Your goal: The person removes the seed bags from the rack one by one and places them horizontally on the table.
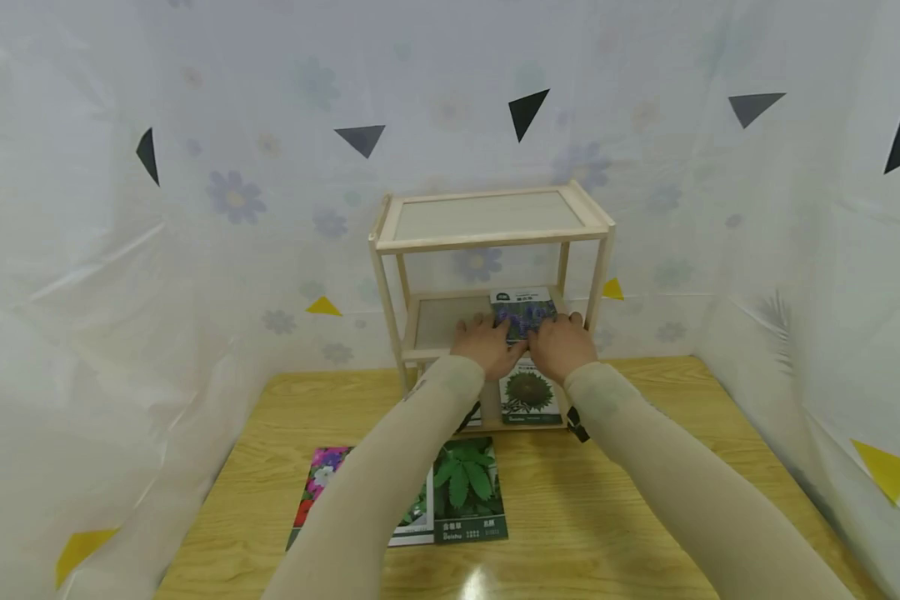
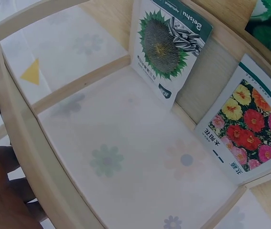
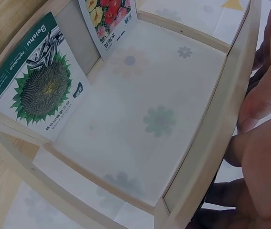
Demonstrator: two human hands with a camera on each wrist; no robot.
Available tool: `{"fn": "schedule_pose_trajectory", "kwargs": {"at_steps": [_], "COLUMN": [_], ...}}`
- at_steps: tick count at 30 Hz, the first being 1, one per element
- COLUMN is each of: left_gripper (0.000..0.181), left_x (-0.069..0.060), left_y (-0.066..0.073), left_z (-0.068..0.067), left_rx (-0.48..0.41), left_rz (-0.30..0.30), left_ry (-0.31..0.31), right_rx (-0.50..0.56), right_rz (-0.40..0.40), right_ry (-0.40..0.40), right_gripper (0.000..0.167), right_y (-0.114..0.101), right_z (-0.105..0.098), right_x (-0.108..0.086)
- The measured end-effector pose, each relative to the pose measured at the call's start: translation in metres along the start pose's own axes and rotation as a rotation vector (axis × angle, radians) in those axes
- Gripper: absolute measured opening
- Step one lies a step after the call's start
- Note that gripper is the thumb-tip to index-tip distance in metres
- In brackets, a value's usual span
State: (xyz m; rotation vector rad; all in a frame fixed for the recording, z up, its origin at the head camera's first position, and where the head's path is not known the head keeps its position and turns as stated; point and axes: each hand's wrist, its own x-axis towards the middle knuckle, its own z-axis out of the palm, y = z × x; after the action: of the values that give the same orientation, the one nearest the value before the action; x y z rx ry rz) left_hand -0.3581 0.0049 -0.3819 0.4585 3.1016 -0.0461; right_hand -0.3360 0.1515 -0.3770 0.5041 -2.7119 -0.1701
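On the middle tier of a small wooden shelf (image 1: 442, 321) lies a seed packet (image 1: 523, 304) with purple flowers. My left hand (image 1: 487, 346) rests at its left side, fingers spread. The right hand (image 1: 561, 346) touches its right side, and the two thumbs nearly meet at the front edge. Both hands show over the tier's edge in the wrist views, though the purple packet is out of sight there. Below, a sunflower packet (image 2: 161, 45) leans on the bottom tier, beside a packet with red and yellow flowers (image 2: 250, 126), mostly hidden by my left arm in the head view.
Several packets lie on the wooden table (image 1: 600, 517) in front of the shelf: a green-leaf one (image 1: 467, 492), a pink-flower one (image 1: 318, 483), and another partly under my left forearm. The shelf's top board (image 1: 487, 217) overhangs the hands. A patterned white sheet (image 1: 270, 125) hangs behind.
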Motion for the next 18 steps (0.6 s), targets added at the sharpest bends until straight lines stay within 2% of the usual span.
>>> {"fn": "schedule_pose_trajectory", "kwargs": {"at_steps": [12, 18], "left_gripper": [0.071, 0.072], "left_x": [-0.0014, -0.0024], "left_y": [-0.0071, -0.0087], "left_z": [0.0017, 0.0026], "left_rx": [-0.011, -0.018], "left_rz": [0.031, 0.031], "left_ry": [0.006, 0.023], "right_rx": [0.121, 0.110], "right_rz": [0.079, 0.108], "right_ry": [-0.019, -0.034], "right_gripper": [0.042, 0.042], "right_y": [-0.0039, -0.0056], "right_z": [-0.0008, -0.0025], "right_x": [0.0007, 0.0007]}}
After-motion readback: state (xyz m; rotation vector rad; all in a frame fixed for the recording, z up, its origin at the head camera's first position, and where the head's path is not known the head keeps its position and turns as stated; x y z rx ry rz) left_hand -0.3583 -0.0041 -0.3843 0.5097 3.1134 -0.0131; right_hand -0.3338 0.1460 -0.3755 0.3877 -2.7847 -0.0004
